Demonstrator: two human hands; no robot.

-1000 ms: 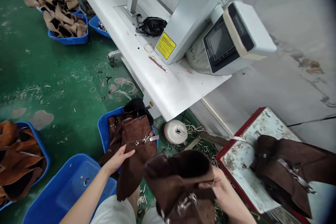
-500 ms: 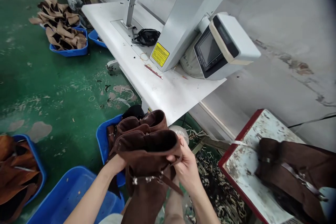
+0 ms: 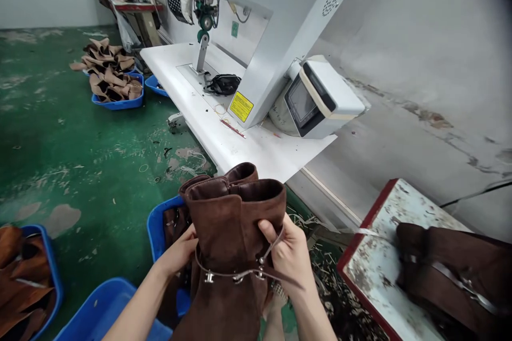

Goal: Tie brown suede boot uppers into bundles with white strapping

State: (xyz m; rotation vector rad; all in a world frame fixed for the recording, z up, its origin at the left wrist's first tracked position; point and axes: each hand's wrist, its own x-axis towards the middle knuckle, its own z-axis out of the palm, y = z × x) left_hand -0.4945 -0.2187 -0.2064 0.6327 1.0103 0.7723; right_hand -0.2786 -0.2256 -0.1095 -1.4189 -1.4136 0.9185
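A dark brown suede boot upper (image 3: 218,229) is held upright in front of me, its open top facing up and away. Around its ankle runs a thin strap (image 3: 250,273) with small metal buckles. Behind it a second boot upper (image 3: 245,170) shows only its rim, pressed close to the first. My left hand (image 3: 180,251) grips the left side, its fingertips hidden behind the leather. My right hand (image 3: 290,253) is closed on the right side, thumb on the outer face, with the strap's loose end across it.
A white machine table (image 3: 248,149) with a screen unit (image 3: 320,98) stands ahead. Blue bins (image 3: 120,102) of leather pieces sit on the green floor, and a blue bin (image 3: 108,303) is at lower left. More brown boot uppers (image 3: 456,272) lie on a worn red-edged table (image 3: 370,272) at right.
My view has tilted up, showing more of the machine. The boot uppers are turned more upright, with more of the front shaft in view. Both hands keep hold.
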